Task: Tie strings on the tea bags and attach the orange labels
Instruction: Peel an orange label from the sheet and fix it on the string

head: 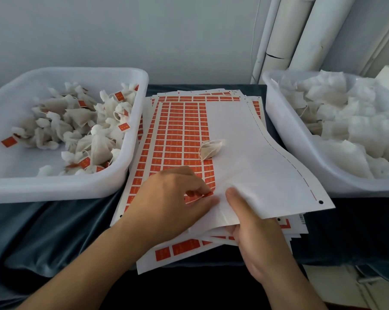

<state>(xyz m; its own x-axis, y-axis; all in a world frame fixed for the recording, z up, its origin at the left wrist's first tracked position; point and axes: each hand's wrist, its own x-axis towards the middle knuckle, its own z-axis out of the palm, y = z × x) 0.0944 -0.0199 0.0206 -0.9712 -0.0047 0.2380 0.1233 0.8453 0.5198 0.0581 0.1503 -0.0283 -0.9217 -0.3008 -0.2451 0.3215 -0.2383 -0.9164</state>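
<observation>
Head view: near the frame's centre the left hand (173,204) pinches an orange label (202,194) between thumb and fingertips at the near edge of the top label sheet (178,135). The right hand (254,222) grips that sheet's bare white part, thumb on top, fingers underneath. One tea bag (211,148) lies on the sheet, mid-frame. A left tub (55,186) holds labelled bags; a right tub (283,135) holds unlabelled ones. Both stand on dark cloth (43,231).
</observation>
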